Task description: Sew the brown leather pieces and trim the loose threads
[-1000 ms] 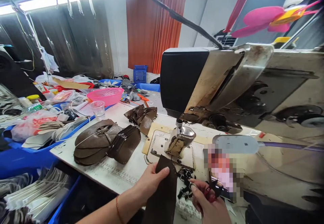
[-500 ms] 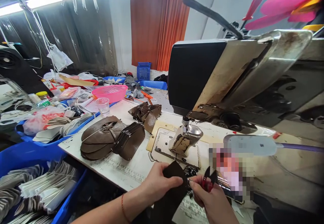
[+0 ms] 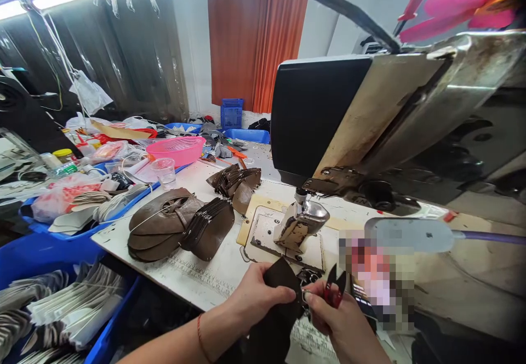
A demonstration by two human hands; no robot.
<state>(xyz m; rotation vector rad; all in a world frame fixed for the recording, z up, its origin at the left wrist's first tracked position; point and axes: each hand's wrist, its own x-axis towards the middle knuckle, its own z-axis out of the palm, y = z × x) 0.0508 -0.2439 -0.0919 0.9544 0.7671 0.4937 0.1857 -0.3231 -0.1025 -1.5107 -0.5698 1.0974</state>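
Observation:
My left hand is closed on a dark brown leather piece, its thumb pressed flat on the face. My right hand grips thread snips with red handles, their dark blades pointing up and apart. Between its thumb and forefinger it pinches a small shiny metal piece, perhaps a buckle, at the leather's right edge. Just behind the fingers lie several more small metal pieces, partly hidden. The sewing machine's post stands beyond my hands.
Brown leather pieces lie in stacks left of the machine, with another bundle behind. The machine head overhangs the table at right. A blue bin of pale pieces stands lower left; a pink basket sits further back.
The camera view has shifted slightly. Both hands keep their hold on the leather and metal piece, while the snips in my right hand have tilted a little.

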